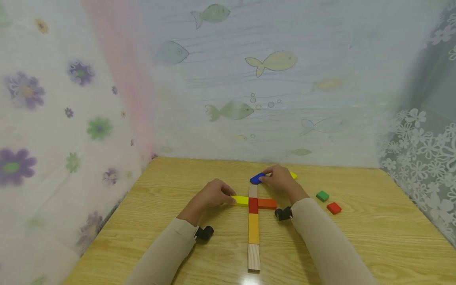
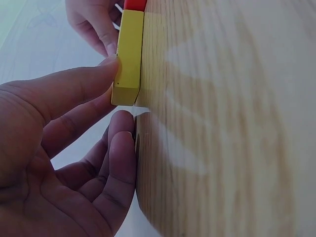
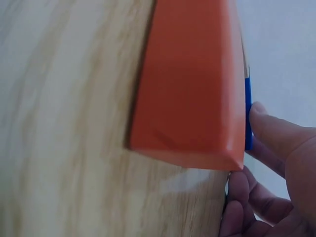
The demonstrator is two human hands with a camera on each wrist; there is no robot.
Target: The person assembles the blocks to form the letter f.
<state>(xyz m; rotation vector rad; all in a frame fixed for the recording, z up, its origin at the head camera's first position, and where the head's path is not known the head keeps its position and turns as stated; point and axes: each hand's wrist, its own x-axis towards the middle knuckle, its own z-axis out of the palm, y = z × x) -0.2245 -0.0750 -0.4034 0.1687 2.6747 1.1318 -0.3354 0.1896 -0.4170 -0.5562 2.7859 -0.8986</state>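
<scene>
Wooden blocks lie in a cross on the table. My left hand [image 1: 216, 192] pinches the outer end of a yellow block [image 2: 129, 52], which meets the left side of a red block [image 1: 253, 206] at the centre. An orange block [image 1: 267, 204] extends from the red block's right side. Beyond the centre is a plain wooden block [image 1: 253, 190]; nearer me are an amber block [image 1: 253, 228] and another plain block [image 1: 253, 256]. At the far end of the column my right hand [image 1: 279, 178] pinches a blue block [image 1: 256, 178] with angled ends between thumb and fingers.
A second yellow block [image 1: 293, 175] is partly hidden behind my right hand. Farther right lie a green block [image 1: 322, 196] and a small red block [image 1: 334, 208]. A fish-patterned curtain [image 1: 270, 130] hangs along the back edge of the wooden table [image 1: 171, 174].
</scene>
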